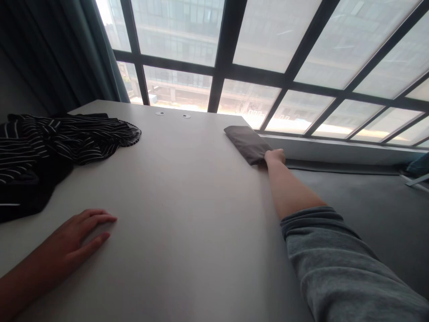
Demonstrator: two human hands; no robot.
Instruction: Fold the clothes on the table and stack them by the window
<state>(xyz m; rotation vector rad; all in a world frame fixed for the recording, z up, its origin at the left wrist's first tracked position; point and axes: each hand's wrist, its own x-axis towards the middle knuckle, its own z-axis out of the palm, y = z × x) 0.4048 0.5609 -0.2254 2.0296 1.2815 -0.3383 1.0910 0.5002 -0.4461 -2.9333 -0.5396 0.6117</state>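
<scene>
My right hand (275, 156) reaches to the far right edge of the white table (181, 201). Its fingers are closed on the near corner of a flat, grey-brown folded cloth (247, 142), which lies along that edge. Part of the grip is hidden behind the hand. My left hand (83, 239) rests at the lower left of the table, thumb and fingers apart, holding nothing. Beyond it, a black garment with white stripes (70, 138) lies crumpled at the left side, apart from the hand.
Two round cable-hole covers (187, 116) are set in the tabletop near its far edge. Behind the table stands a large window with dark frames (214, 71), and a dark curtain (77, 49) hangs at the left. Grey floor (378, 210) shows past the right edge.
</scene>
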